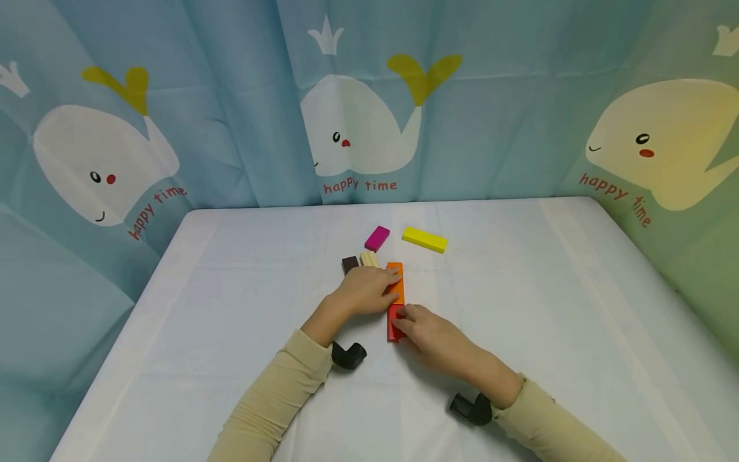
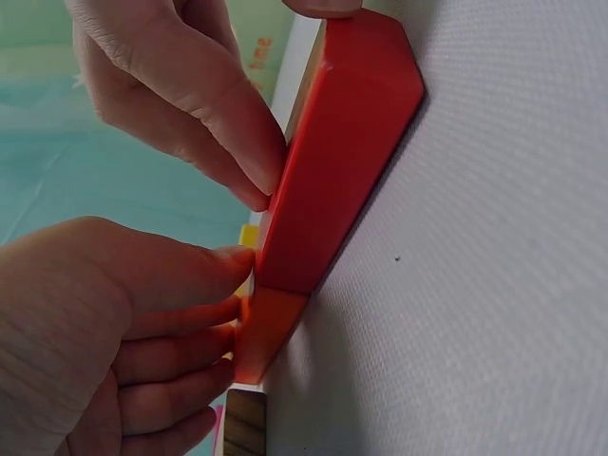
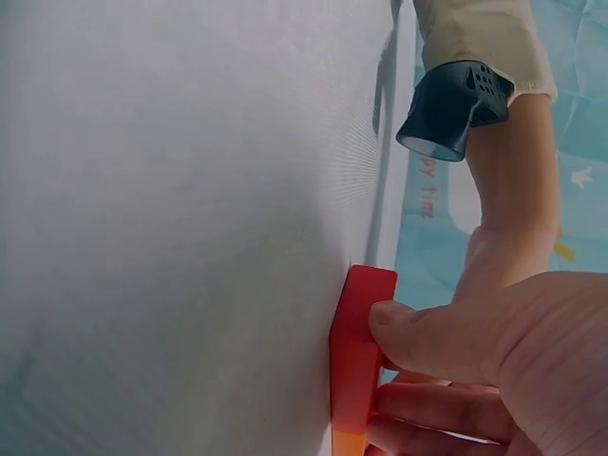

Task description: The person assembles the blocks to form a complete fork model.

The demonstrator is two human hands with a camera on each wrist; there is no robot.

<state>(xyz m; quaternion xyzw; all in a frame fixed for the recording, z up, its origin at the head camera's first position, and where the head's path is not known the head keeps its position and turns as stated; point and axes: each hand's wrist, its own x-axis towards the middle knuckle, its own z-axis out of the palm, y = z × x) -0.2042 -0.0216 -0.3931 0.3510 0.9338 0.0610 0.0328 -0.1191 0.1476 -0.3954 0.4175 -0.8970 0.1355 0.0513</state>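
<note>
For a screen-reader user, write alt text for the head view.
A person's left hand touches an orange block and the right hand holds a red block end to end with it on a white table. A dark block, cream piece, magenta block and yellow block lie nearby, before a whale-print curtain.

Blue-green curtain (image 1: 231, 38) behind (white whales (image 1: 369, 144), red "happy time" lettering (image 1: 348, 186)); white table (image 1: 577, 289) in front.
</note>
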